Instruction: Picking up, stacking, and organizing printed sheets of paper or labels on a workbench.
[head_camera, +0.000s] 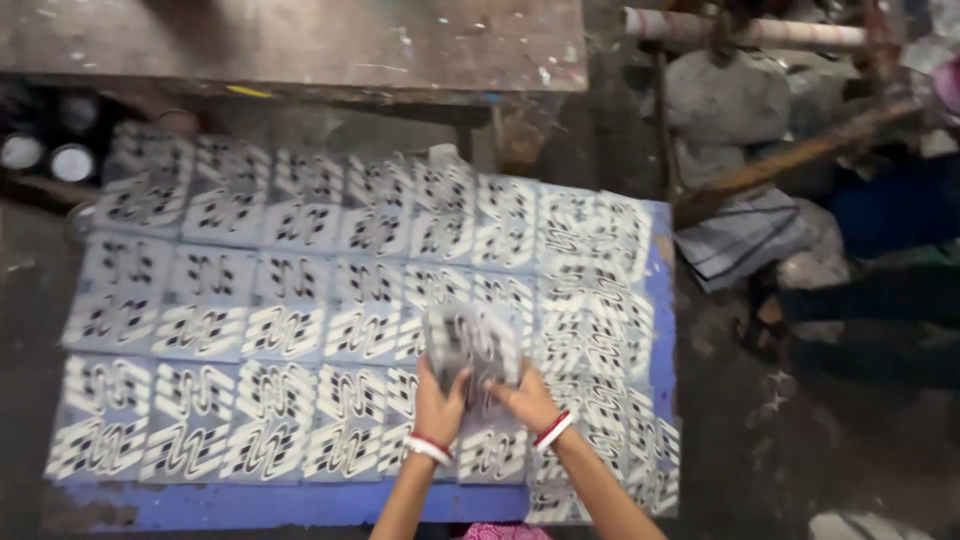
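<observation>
gripping a printed sheet (472, 345), both hands' fingers (445, 385) close over patterned sheets (300, 330) on blue board (300, 503).

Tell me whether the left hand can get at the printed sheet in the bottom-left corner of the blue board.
Probably not yet: the left hand grips a sheet stack with the right hand; the corner sheet lies uncovered.

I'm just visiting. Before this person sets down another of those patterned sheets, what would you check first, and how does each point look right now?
1. Both hands on the stack: ok; left hand and right hand grip it from below.
2. Stack lifted off the laid sheets: cannot tell, blurred.
3. Rows even: ok on the left; the right columns overlap.
4. Bare blue board left for more: ok, a strip along the near edge.
5. Single top sheet separated: cannot tell.
</observation>
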